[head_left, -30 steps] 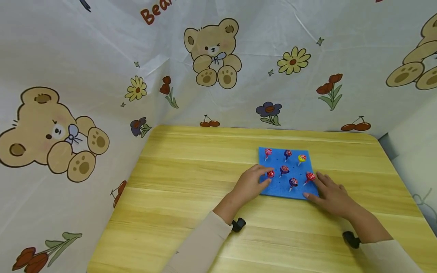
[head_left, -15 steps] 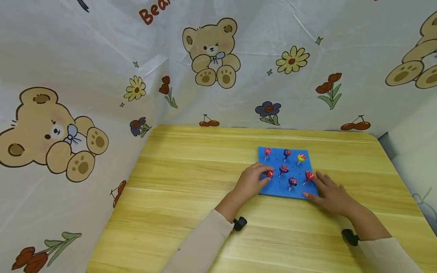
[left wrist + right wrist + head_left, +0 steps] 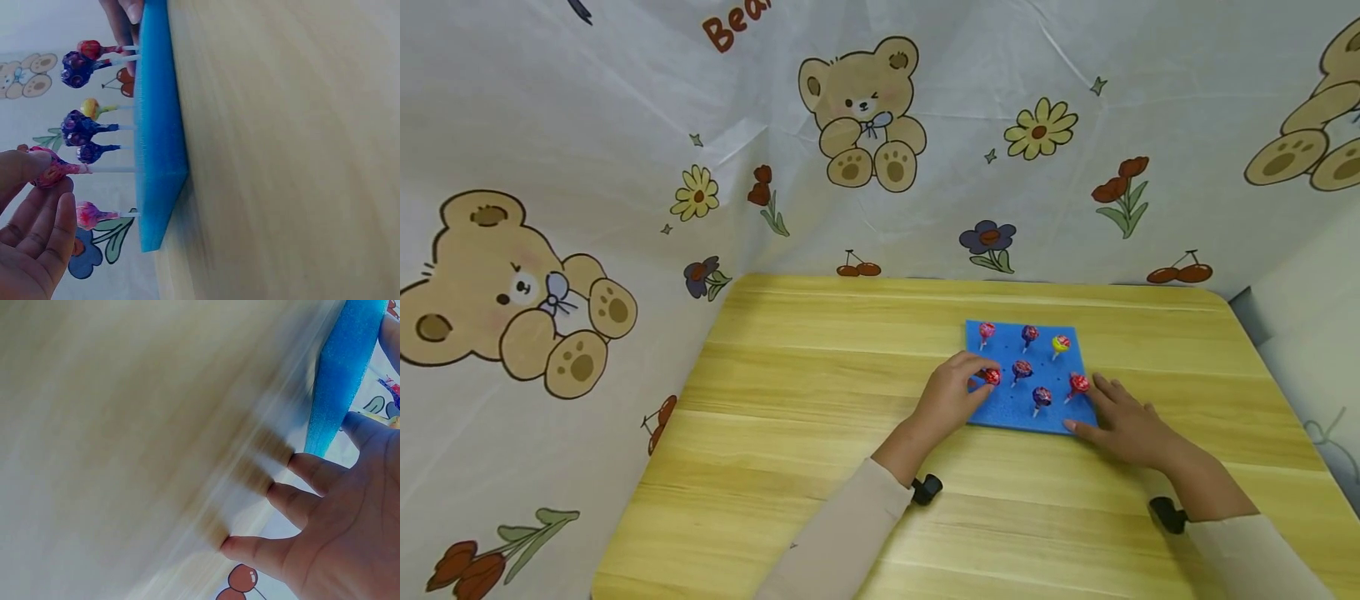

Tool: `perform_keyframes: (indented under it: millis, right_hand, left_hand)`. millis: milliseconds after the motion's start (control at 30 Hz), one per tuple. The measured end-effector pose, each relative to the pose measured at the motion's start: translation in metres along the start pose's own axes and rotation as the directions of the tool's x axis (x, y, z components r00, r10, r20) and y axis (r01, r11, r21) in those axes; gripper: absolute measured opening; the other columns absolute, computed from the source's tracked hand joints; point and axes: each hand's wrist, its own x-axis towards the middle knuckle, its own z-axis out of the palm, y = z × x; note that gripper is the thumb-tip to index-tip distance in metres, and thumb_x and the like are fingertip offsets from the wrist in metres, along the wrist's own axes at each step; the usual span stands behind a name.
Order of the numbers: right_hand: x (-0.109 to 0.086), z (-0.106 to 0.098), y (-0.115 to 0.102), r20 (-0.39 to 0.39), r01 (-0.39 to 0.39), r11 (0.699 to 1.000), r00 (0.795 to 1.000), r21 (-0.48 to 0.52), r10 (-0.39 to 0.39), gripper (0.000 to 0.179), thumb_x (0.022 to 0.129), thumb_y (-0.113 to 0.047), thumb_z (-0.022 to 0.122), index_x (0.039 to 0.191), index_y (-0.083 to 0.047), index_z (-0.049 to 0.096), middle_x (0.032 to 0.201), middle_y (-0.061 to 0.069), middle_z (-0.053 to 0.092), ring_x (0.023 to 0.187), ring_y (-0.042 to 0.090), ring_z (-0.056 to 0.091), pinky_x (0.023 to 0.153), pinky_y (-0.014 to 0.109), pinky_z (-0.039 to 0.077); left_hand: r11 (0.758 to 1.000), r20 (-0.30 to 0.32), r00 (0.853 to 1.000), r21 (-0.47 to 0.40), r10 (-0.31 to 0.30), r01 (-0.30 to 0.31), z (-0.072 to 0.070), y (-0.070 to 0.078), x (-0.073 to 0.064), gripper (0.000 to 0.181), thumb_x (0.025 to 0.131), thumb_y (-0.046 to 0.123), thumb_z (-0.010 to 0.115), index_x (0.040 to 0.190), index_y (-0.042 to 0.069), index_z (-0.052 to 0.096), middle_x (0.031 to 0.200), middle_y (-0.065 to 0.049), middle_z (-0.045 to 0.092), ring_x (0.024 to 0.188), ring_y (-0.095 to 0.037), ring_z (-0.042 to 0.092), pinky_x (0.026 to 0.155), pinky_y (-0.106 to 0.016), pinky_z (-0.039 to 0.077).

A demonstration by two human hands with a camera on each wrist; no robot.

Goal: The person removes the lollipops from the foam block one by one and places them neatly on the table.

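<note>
- Red wrapping covers the round head of the lollipop [image 3: 993,377] pinched between thumb and forefinger of the left hand [image 3: 947,392], its other fingers loosely bent.
- Its white stick [image 3: 112,169] reaches down to the thick blue foam block [image 3: 1000,412]; whether the tip is seated cannot be told.
- The right hand [image 3: 1131,425] is spread, thumb and forefinger against the block's right end, the other fingertips resting on the table; it seems to steady the block.
- The step in hand looks like working this one lollipop at the foam, in or out unclear. Either way, the move seems to call for a straight pull or push along the stick, with the block kept still.
- Close by stand a dark purple lollipop [image 3: 1022,368] and a pink one [image 3: 987,331], which could crowd the fingers.
- Farther along stand two more purple ones, a yellow one [image 3: 1061,343] and another red one [image 3: 1078,383], just beside the right hand.
- Beneath is the pale wood-grain table [image 3: 820,358]; behind hangs white cloth [image 3: 955,100] printed with bears and flowers.
</note>
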Motion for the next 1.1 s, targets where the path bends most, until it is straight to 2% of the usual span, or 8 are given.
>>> perform_keyframes:
  millis: [233, 367, 500, 700, 867, 967, 1100]
  right_hand:
    - [0.001, -0.001, 0.0, 0.007, -0.003, 1.0, 1.0, 0.004, 0.003, 0.098, 0.095, -0.064, 0.055, 0.157, 0.004, 0.025, 0.162, 0.035, 0.017, 0.146, 0.063, 0.011, 0.097, 0.091, 0.009]
    - [0.0, -0.002, -0.002, 0.008, -0.003, 1.0, 1.0, 0.004, 0.003, 0.098, 0.095, -0.065, 0.055, 0.157, 0.005, 0.025, 0.161, 0.035, 0.018, 0.145, 0.063, 0.012, 0.097, 0.091, 0.01]
    - [0.0, -0.004, -0.004, 0.014, -0.009, 1.0, 1.0, 0.008, 0.009, 0.099, 0.094, -0.065, 0.055, 0.157, 0.005, 0.025, 0.161, 0.035, 0.018, 0.145, 0.063, 0.012, 0.097, 0.091, 0.009]
    - [0.0, -0.004, -0.004, 0.011, -0.008, 1.0, 1.0, -0.002, 0.008, 0.098, 0.095, -0.064, 0.056, 0.157, 0.005, 0.026, 0.161, 0.035, 0.019, 0.145, 0.063, 0.014, 0.097, 0.091, 0.011]
    - [0.0, -0.004, -0.004, 0.01, -0.01, 1.0, 1.0, -0.011, 0.01, 0.097, 0.094, -0.063, 0.057, 0.156, 0.005, 0.027, 0.161, 0.036, 0.019, 0.144, 0.063, 0.015, 0.097, 0.091, 0.012]
    - [0.0, -0.003, -0.003, 0.008, -0.008, 1.0, 1.0, -0.009, 0.008, 0.097, 0.095, -0.063, 0.057, 0.156, 0.006, 0.026, 0.161, 0.036, 0.019, 0.144, 0.063, 0.014, 0.096, 0.091, 0.012]
    - [0.0, -0.003, -0.003, 0.008, -0.008, 1.0, 1.0, -0.006, 0.008, 0.098, 0.095, -0.063, 0.057, 0.156, 0.007, 0.025, 0.161, 0.036, 0.019, 0.144, 0.063, 0.014, 0.096, 0.091, 0.012]
  left_hand:
    - [0.999, -0.024, 1.0, -0.048, 0.015, -0.016, -0.011, 0.008, -0.002, 0.031, 0.096, 0.016, 0.071, 0.126, 0.017, 0.069, 0.124, 0.002, 0.065, 0.106, -0.02, 0.069, 0.085, -0.013, 0.053]
    - [0.999, -0.026, 1.0, -0.052, 0.009, -0.011, -0.013, 0.01, -0.002, 0.031, 0.096, 0.017, 0.071, 0.127, 0.017, 0.069, 0.124, 0.003, 0.064, 0.105, -0.016, 0.069, 0.086, -0.012, 0.053]
    - [0.997, -0.057, 0.998, -0.077, 0.013, -0.017, -0.014, 0.008, -0.003, 0.031, 0.096, 0.016, 0.07, 0.127, 0.016, 0.069, 0.125, 0.001, 0.063, 0.104, -0.017, 0.069, 0.086, -0.014, 0.054]
    - [0.985, -0.106, 0.993, -0.17, -0.047, 0.029, -0.019, 0.002, -0.003, 0.033, 0.096, 0.014, 0.07, 0.129, 0.014, 0.069, 0.127, -0.001, 0.06, 0.101, -0.02, 0.069, 0.082, -0.014, 0.055]
    - [0.976, -0.128, 0.988, -0.211, -0.088, 0.059, -0.02, -0.01, -0.001, 0.033, 0.096, 0.016, 0.071, 0.129, 0.017, 0.069, 0.125, 0.0, 0.062, 0.102, -0.009, 0.067, 0.082, -0.014, 0.055]
    - [0.958, -0.13, 0.984, -0.275, -0.123, 0.084, -0.019, -0.019, 0.001, 0.032, 0.096, 0.016, 0.071, 0.128, 0.017, 0.07, 0.122, 0.0, 0.063, 0.101, -0.008, 0.068, 0.083, -0.016, 0.055]
    - [0.913, -0.109, 0.975, -0.385, -0.193, 0.138, -0.019, -0.031, 0.004, 0.031, 0.095, 0.015, 0.072, 0.126, 0.015, 0.07, 0.119, -0.001, 0.064, 0.101, -0.011, 0.068, 0.083, -0.02, 0.057]
